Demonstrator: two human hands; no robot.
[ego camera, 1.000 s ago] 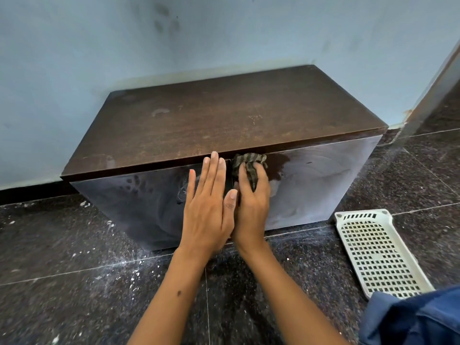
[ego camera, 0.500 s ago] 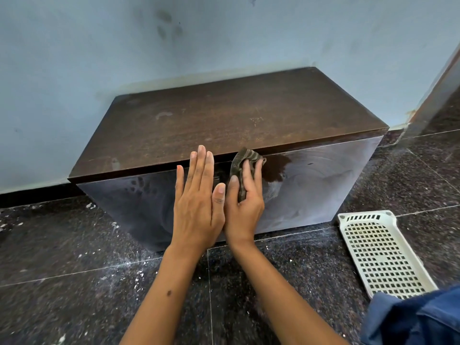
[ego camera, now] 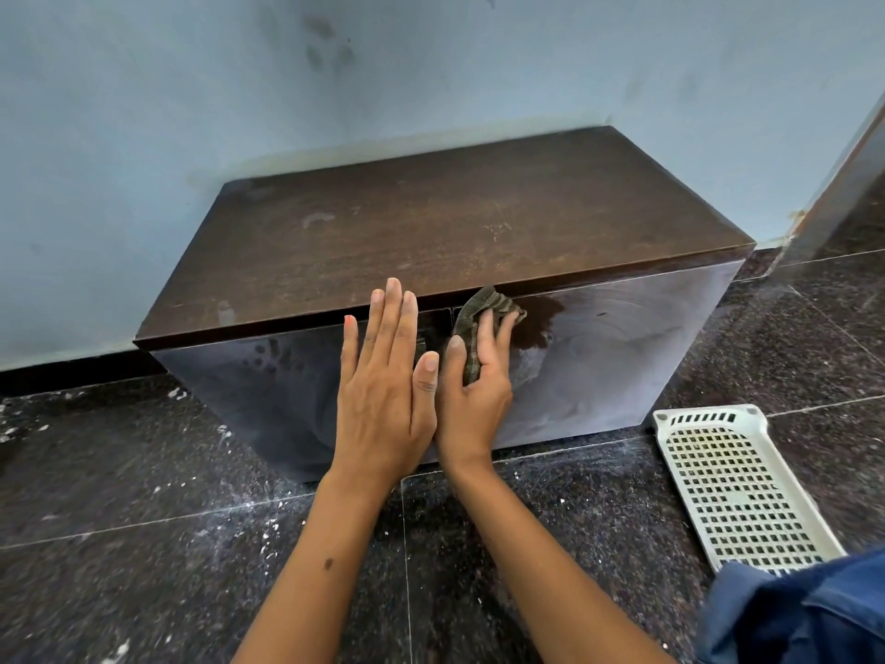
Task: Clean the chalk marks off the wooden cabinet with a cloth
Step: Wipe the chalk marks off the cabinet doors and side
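so the wooden cabinet [ego camera: 431, 232] is a low dark box pushed right up against a pale blue wall [ego camera: 191, 88], sitting on dark speckled floor tiles [ego camera: 143, 472]. The left hand [ego camera: 383, 395] is flat on the glossy front panel, fingers straight and together, holding nothing, fingertips reaching up to the lip of the top board. The right hand [ego camera: 474, 376] is just beside it, thumbs nearly touching, fingers curled round a bunched greenish striped cloth [ego camera: 479, 323] and pressing it on the front panel right under the top edge. There's a darker damp-looking patch on the panel right of the cloth, and hazy whitish smears further right and lower down. Faint pale marks on the top too.

Around it: a white perforated plastic tray [ego camera: 737, 491] lies on the floor close to the cabinet's right front corner, and some blue fabric [ego camera: 790, 615] pokes into the bottom right corner. White specks are scattered on the tiles, mostly left. The floor left of the cabinet is open, while the right side is tighter with the tray and a door frame [ego camera: 843, 174] past it
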